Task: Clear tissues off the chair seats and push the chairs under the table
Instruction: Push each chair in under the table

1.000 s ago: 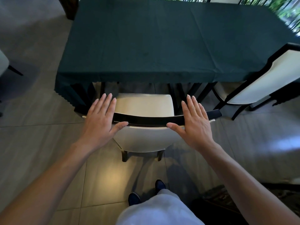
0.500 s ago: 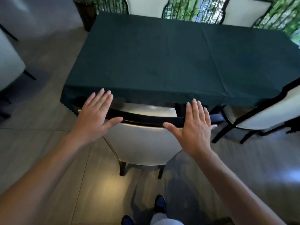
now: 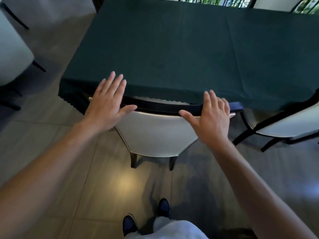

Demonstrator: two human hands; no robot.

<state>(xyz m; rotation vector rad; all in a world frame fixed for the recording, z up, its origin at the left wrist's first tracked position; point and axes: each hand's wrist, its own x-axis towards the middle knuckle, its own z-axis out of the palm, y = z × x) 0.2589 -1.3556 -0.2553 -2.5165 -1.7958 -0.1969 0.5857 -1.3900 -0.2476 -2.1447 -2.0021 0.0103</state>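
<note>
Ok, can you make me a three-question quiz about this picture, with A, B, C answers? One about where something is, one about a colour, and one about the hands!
1. Where is the seat of the chair being pushed?
A. Under the table
B. On top of the table
C. Far from the table

2. What colour is the tablecloth?
A. Red
B. Dark green
C. Yellow

3. How are the hands on the chair's top rail?
A. Curled into fists
B. Flat, fingers straight
C. Holding a tissue

Answers:
1 A, the seat is almost hidden beneath the cloth's edge.
2 B, the cloth is dark green all over.
3 B, the left hand and right hand rest flat on the rail.
</note>
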